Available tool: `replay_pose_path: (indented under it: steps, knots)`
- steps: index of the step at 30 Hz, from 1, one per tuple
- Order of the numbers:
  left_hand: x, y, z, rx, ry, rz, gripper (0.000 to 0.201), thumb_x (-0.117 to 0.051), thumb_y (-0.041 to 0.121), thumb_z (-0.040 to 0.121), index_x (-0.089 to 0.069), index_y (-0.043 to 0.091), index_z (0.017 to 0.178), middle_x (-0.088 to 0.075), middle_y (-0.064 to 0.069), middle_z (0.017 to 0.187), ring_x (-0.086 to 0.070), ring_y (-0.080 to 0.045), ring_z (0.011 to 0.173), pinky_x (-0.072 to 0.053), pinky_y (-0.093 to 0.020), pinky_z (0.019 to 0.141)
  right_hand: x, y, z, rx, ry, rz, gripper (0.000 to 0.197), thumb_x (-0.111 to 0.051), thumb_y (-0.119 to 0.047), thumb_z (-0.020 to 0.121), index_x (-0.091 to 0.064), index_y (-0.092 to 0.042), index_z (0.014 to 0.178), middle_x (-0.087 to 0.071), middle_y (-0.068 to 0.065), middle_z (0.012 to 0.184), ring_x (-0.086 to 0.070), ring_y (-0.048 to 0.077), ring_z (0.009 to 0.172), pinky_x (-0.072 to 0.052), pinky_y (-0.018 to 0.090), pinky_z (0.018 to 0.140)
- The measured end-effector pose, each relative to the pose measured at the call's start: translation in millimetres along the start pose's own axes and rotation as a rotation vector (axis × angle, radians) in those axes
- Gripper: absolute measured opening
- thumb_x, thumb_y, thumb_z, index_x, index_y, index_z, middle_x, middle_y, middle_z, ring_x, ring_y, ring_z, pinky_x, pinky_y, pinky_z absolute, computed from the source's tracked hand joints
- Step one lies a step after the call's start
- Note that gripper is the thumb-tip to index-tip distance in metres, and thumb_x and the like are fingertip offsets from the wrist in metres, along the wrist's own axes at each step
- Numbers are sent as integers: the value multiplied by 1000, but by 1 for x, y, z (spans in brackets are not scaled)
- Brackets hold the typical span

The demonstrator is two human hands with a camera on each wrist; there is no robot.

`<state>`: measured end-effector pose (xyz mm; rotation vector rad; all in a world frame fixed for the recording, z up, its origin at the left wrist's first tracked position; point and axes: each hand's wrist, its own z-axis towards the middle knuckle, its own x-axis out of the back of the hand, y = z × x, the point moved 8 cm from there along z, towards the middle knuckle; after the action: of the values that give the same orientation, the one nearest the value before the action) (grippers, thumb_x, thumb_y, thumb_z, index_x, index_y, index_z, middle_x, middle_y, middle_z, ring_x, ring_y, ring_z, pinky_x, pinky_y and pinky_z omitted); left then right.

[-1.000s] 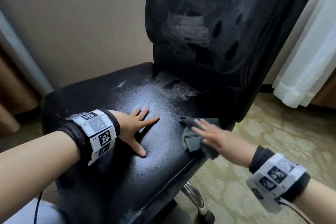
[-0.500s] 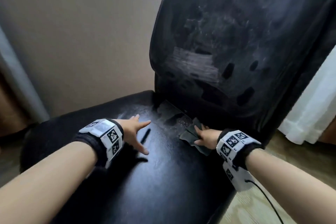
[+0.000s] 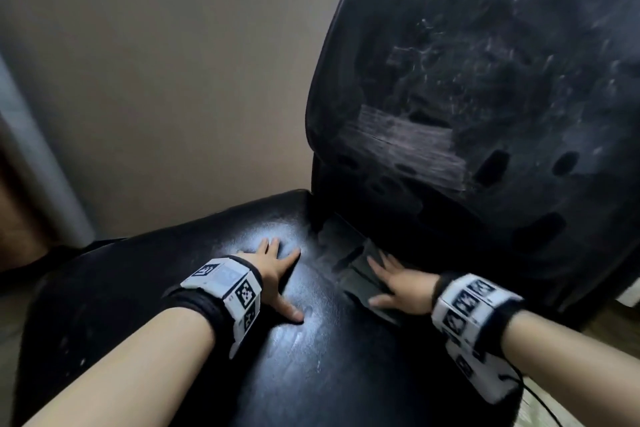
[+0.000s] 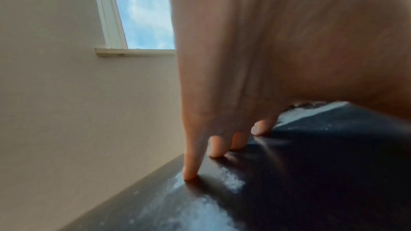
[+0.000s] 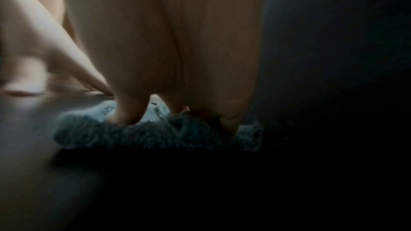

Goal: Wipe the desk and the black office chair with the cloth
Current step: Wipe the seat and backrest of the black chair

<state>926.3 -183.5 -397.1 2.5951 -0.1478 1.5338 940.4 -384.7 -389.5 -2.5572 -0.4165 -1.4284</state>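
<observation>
The black office chair's seat [image 3: 311,357] fills the lower part of the head view, with its worn backrest [image 3: 485,97] rising at the right. My left hand [image 3: 277,270] lies flat on the seat, fingers spread and straight [image 4: 191,169]. A dark grey-green fluffy cloth [image 3: 360,274] lies at the back of the seat near the backrest's foot. My right hand [image 3: 398,284] presses on it with straight fingers. In the right wrist view the fingertips [image 5: 124,117] sink into the cloth [image 5: 155,136]. The desk is out of view.
A beige wall [image 3: 156,80] stands behind the chair, with a window [image 4: 142,11] high on it. A strip of patterned floor [image 3: 609,322] shows at the right edge. Dusty light patches mark the seat [image 3: 301,333] between my hands.
The right hand slid the cloth from the seat's front right edge back to the foot of the backrest. The left hand stayed flat on the seat. The head camera came closer.
</observation>
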Motion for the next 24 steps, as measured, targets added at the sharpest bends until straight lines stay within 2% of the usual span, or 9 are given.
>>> replay_pose_path:
  steps: [3,6,8,11,15,18,21,22,24]
  knots:
    - [-4,3,-9,-17,-4,10,116,-63,70,71,14,32,149,20,-9,157,17,-25,145,-12,-52,117,3,-12,8,-11,31,-61,82,-41,-42,97,11,-6,148,16,23,154,11,35,144,-4,39,119]
    - [-3,5,-17,-36,-4,54,115,-64,67,72,13,29,150,20,-10,157,16,-26,145,-12,-50,117,-30,-50,-24,182,-43,-147,82,-43,-39,97,11,-6,148,21,21,153,17,33,143,-1,39,119]
    - [-5,5,-20,-39,-7,80,117,-66,67,70,12,30,150,20,-11,157,15,-26,145,-12,-49,118,-39,-59,-32,250,-53,-153,82,-45,-38,96,11,-8,148,23,17,153,19,29,143,0,37,120]
    - [-4,4,-24,-39,27,104,118,-67,67,69,9,30,151,15,-11,158,8,-26,146,-14,-44,117,-14,-52,-7,189,-23,-94,81,-46,-37,96,9,-10,149,18,16,155,14,27,145,0,31,118]
    - [-6,5,-30,-26,36,96,115,-66,67,69,8,32,151,12,-10,158,2,-27,147,-15,-41,117,9,-51,16,33,32,-133,79,-43,-40,97,9,-11,149,16,16,156,12,30,145,-4,37,118]
    - [-1,-1,-25,-17,-12,105,116,-70,66,67,4,34,151,8,-4,159,-8,-24,147,-20,-43,117,-16,-75,-11,144,-28,-189,78,-42,-37,98,9,-9,149,18,18,155,14,32,144,-3,38,119]
    - [16,-17,-17,29,32,74,113,-74,65,59,-14,33,150,-12,-3,159,-28,-23,142,-31,-40,113,-30,-81,-24,247,-53,-178,78,-44,-35,97,9,-11,149,20,14,155,16,27,144,0,36,119]
    - [19,-21,-16,57,59,65,115,-74,65,57,-15,31,149,-12,-6,158,-29,-25,141,-32,-40,113,-24,-80,-19,245,-59,-161,77,-44,-35,97,8,-12,149,19,13,155,15,26,145,-1,36,119]
    - [15,-23,-17,71,72,39,113,-74,60,65,-11,23,151,-10,-11,158,-25,-28,142,-30,-42,113,-3,-77,5,201,-44,-136,75,-44,-34,98,7,-14,150,16,13,156,12,26,145,-2,35,119]
